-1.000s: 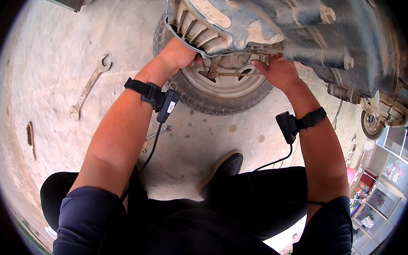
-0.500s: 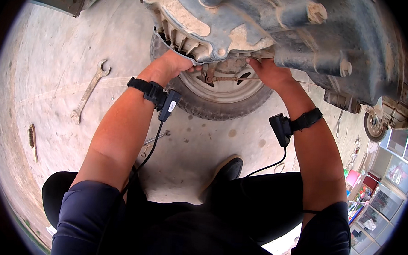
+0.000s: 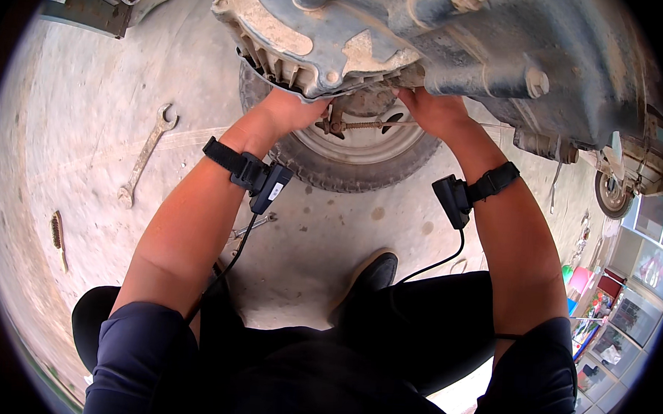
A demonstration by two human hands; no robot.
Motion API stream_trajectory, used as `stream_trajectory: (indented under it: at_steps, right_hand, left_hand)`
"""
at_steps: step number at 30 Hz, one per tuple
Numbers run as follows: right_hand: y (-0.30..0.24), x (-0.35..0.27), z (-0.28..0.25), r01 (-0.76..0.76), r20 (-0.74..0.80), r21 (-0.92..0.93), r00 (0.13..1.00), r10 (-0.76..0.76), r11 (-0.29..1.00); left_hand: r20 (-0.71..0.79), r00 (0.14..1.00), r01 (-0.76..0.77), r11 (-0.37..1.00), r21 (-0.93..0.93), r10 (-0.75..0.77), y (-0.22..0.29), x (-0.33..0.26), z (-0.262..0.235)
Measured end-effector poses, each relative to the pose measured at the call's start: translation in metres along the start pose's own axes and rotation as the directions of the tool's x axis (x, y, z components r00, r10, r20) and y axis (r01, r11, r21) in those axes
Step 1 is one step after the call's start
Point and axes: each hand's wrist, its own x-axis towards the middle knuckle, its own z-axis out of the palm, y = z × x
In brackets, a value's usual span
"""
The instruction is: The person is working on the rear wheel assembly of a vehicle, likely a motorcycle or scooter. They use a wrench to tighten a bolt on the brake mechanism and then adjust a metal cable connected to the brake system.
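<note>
A large dirt-caked metal engine housing [image 3: 400, 38] fills the top of the head view. At its lower left edge, my left hand [image 3: 300, 112] reaches up under the ribbed casing rim [image 3: 278, 80]. The hand looks curled, but its fingertips and anything in them are hidden. My right hand [image 3: 435, 113] is raised under the housing's lower middle, thumb against its underside, the other fingers out of sight. Between the hands runs a thin rod with a spring [image 3: 369, 126], in front of a wheel with a dusty tyre [image 3: 348, 176].
On the concrete floor to the left lie an open-end wrench [image 3: 148, 156] and a wire brush [image 3: 58, 239]. A smaller wrench [image 3: 259, 224] lies beside my left forearm. Metal equipment [image 3: 95, 3] stands at the far left. Another wheel [image 3: 612, 195] is at the right.
The housing appears slightly further left and higher in the picture. My left hand has shifted a little right, with its fingers more hidden. My right hand has moved slightly left.
</note>
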Motion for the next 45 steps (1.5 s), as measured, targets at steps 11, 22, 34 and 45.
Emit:
stream_trajectory:
  at_steps: [11, 22, 34, 45]
  right_hand:
    - [0.001, 0.011, 0.001, -0.017, 0.146, 0.036, 0.989, 0.012, 0.999]
    - [-0.009, 0.004, -0.018, -0.012, 0.152, 0.063, 0.988, 0.003, 0.998]
    - [-0.003, 0.006, -0.005, 0.009, 0.14, 0.021, 0.99, -0.012, 1.0]
    - [-0.005, 0.0, -0.009, -0.022, 0.039, 0.025, 0.999, 0.021, 0.999]
  left_hand:
    - [0.04, 0.998, -0.065, 0.916, 0.396, 0.054, 0.056, -0.036, 0.003]
    - [0.171, 0.835, -0.541, 0.726, 0.425, 0.522, 0.025, -0.094, 0.019]
    - [-0.012, 0.879, 0.382, 0.718, -0.583, -0.477, 0.015, -0.009, -0.022]
    - [0.083, 0.832, 0.423, 0.53, -0.735, -0.549, -0.021, 0.005, 0.004]
